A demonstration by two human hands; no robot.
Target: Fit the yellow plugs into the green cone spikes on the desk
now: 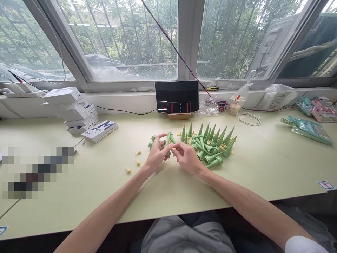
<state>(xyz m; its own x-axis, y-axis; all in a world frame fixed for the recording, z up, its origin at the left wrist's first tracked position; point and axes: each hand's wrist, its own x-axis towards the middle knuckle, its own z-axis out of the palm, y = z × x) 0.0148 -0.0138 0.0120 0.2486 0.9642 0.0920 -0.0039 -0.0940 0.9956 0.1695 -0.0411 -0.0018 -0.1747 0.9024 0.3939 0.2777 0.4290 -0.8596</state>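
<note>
My left hand (156,155) is closed around a green plastic cone spike (167,140), held tilted at the middle of the table. Beside it, my right hand (188,157) pinches a small yellow plastic piece (173,148) against the cone; the fingers partly hide it. To the right is a pile of green cone spikes (209,149), some standing point up with yellow pieces at their bases, others lying down. A few green spikes lie behind my left hand. Several loose yellow pegs (128,170) are scattered left of my left wrist.
A phone (179,107) showing a timer leans on a stand before a dark tablet (177,90) by the window. White boxes (79,112) are stacked at left. A bagged cup (235,103), a coiled white cable (249,119) and packaged teal items (308,130) are at right.
</note>
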